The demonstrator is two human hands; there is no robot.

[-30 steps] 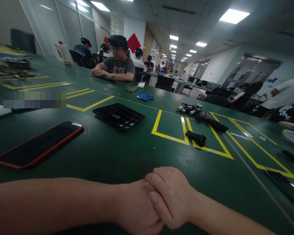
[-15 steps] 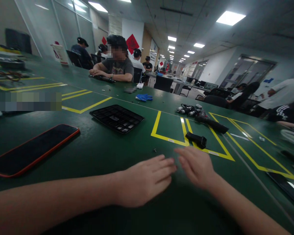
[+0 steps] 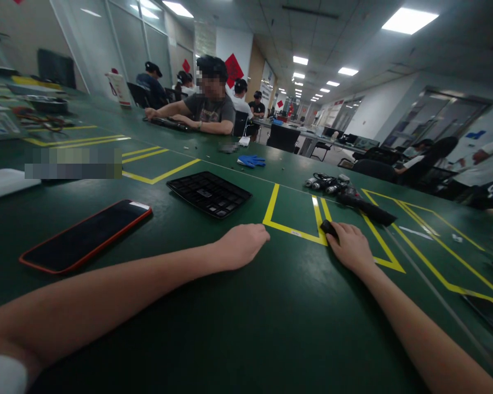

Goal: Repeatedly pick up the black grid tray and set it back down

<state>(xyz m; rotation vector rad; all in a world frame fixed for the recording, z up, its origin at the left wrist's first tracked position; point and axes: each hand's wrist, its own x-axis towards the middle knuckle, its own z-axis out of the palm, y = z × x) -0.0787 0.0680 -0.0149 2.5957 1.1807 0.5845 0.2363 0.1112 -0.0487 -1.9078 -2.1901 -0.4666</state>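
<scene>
My right hand (image 3: 352, 249) is wrapped over a short black tube-shaped piece (image 3: 327, 227) at the corner of a yellow tape outline. Only the near-left end of that piece shows; fingers cover the rest. My left hand (image 3: 243, 245) rests on the green table with its fingers curled together. What is under its fingertips, if anything, is hidden. Just beyond the left hand lies a black ribbed plastic panel (image 3: 209, 194), flat on the table. A phone-shaped device with an orange-red edge (image 3: 88, 235) lies to the left, beside my left forearm.
Cables with metal connectors (image 3: 326, 183) and a dark elongated piece (image 3: 367, 209) lie beyond my right hand. A blue glove (image 3: 251, 161) is farther back. Across the table (image 3: 246, 339) a person (image 3: 211, 101) handles a dark object. A white cup (image 3: 119, 90) stands at far left.
My hands have moved apart. The right went forward and closed over the black tube-shaped piece. The left moved forward and curled where a small screw lay; that screw is no longer visible.
</scene>
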